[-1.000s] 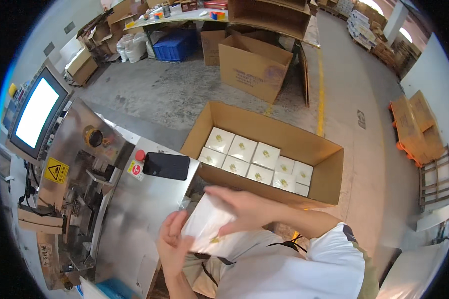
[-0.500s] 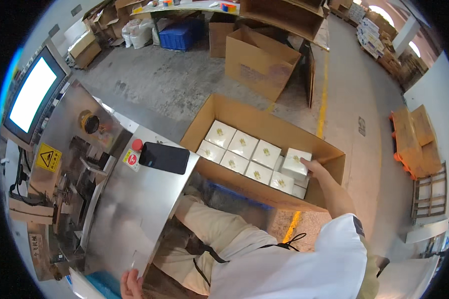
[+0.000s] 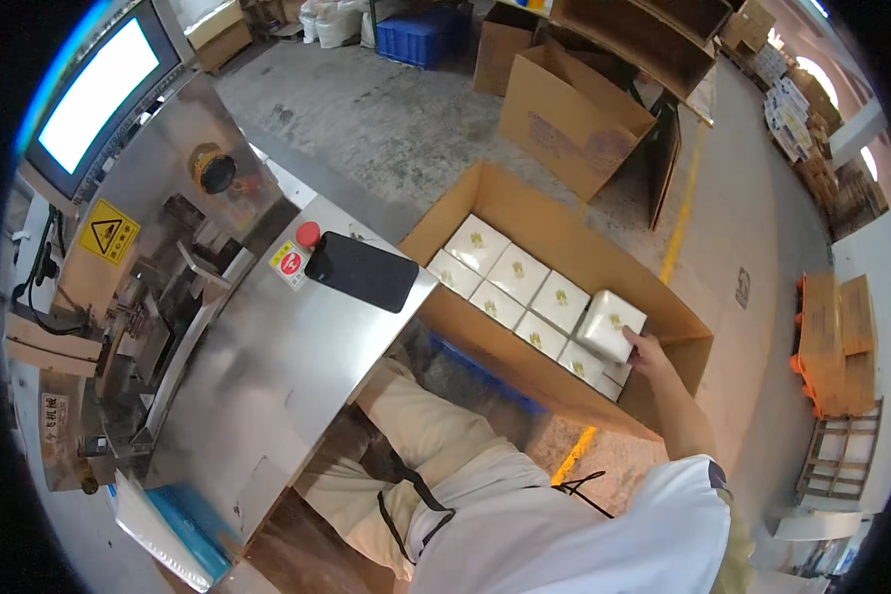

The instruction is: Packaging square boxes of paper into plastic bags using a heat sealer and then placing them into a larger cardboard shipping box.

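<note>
My right hand (image 3: 645, 352) reaches into a large open cardboard box (image 3: 576, 238). Its fingers are closed on the near right edge of a white square pack (image 3: 610, 327) with a small gold emblem. That pack sits slightly tilted, higher than its neighbours, at the right end of the rows. Several similar white packs (image 3: 517, 272) lie side by side in the box, their emblems facing up. What is under the held pack is mostly hidden. My left hand is outside the picture.
To the left stands a metal machine table (image 3: 297, 386) bearing a black phone (image 3: 362, 271) and a red button (image 3: 308, 235). A lit screen (image 3: 99, 94) rises behind it. White and blue sheets (image 3: 173, 535) lie at its near corner. Another cardboard box (image 3: 574, 129) stands beyond.
My right hand has lowered the held pack a little among the others. My left hand, earlier at the table's near edge, has left the picture. The view has shifted.
</note>
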Available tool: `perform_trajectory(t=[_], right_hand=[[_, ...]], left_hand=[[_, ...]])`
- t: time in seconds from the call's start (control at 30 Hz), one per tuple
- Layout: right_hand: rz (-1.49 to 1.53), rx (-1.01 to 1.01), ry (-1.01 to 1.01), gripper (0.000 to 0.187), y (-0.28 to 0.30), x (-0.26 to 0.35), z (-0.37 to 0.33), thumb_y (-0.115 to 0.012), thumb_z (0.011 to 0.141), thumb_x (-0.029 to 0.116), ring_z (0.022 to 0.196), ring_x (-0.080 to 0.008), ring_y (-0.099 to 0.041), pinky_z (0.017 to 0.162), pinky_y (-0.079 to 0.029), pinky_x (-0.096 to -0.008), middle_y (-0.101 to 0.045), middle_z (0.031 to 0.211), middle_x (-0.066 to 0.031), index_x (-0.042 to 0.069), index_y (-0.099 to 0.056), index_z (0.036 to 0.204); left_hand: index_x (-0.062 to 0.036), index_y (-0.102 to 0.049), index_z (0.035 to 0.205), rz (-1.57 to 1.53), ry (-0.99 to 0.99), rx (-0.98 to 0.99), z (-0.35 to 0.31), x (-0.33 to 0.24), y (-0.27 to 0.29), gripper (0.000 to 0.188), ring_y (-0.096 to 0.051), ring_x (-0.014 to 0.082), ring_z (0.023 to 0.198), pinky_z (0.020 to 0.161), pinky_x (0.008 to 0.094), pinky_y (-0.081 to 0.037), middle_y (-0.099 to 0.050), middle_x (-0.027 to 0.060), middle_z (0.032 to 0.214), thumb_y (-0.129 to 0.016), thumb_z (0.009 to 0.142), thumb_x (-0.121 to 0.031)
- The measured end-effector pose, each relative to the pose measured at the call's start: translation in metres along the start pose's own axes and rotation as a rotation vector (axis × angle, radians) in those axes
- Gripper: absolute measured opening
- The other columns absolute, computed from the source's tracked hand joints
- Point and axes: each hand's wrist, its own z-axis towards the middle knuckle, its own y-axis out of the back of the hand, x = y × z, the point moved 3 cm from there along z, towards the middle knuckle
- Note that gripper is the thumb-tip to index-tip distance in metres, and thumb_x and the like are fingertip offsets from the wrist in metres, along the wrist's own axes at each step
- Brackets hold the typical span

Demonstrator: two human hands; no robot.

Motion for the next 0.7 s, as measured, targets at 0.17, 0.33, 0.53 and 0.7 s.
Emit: perform_trajectory(t=[0.17, 0.33, 0.53, 0.7], right_hand=[[-0.517, -0.147, -0.351, 0.051, 0.016, -0.035, 0.011, -0.063, 0.097, 0.041, 0.097, -0.0297, -0.067, 0.076, -0.058, -0.0468, -0.065, 0.113, -0.0159, 0.004, -0.054, 0.129], [-0.339, 0.101, -0.294, 0.055, -0.019, -0.053, 0.034, -0.065, 0.093, 0.047, 0.073, -0.0312, -0.069, 0.07, -0.059, -0.0466, -0.07, 0.097, -0.0154, 0.004, -0.058, 0.127], [-1.596, 0.069, 0.114, 0.049, -0.055, 0.002, 0.042, -0.066, 0.083, 0.043, 0.084, -0.0368, -0.071, 0.076, -0.055, -0.0454, -0.071, 0.088, -0.0256, -0.005, -0.071, 0.081], [-1.003, 0.172, 0.573, 0.024, -0.128, 0.071, -0.004, -0.065, 0.093, 0.02, 0.064, -0.0137, -0.058, 0.059, -0.048, -0.0309, -0.061, 0.074, -0.0065, -0.003, -0.065, 0.089]], left_hand=[[0.0048, -0.054, 0.133, -0.003, -0.035, 0.108, 0.048, 0.002, -0.02, 0.051, -0.062, 0.0292, 0.113, 0.096, 0.0396, -0.052, -0.062, 0.0177, 0.128, -0.051, 0.104, -0.036], [0.0022, -0.053, 0.134, -0.007, -0.083, 0.187, 0.091, -0.006, -0.047, 0.051, -0.064, 0.0268, 0.111, 0.092, 0.0381, -0.054, -0.064, 0.0158, 0.125, -0.051, 0.103, -0.038], [-0.0009, -0.053, 0.136, -0.033, -0.124, 0.002, 0.085, -0.005, 0.007, 0.05, -0.066, 0.0239, 0.108, 0.088, 0.0362, -0.056, -0.066, 0.0135, 0.122, -0.05, 0.103, -0.04], [0.0007, -0.06, 0.118, 0.261, -0.12, -0.621, 0.016, 0.019, 0.143, 0.042, -0.066, 0.0212, 0.094, 0.082, 0.0347, -0.055, -0.069, 0.0129, 0.106, -0.064, 0.094, -0.033]])
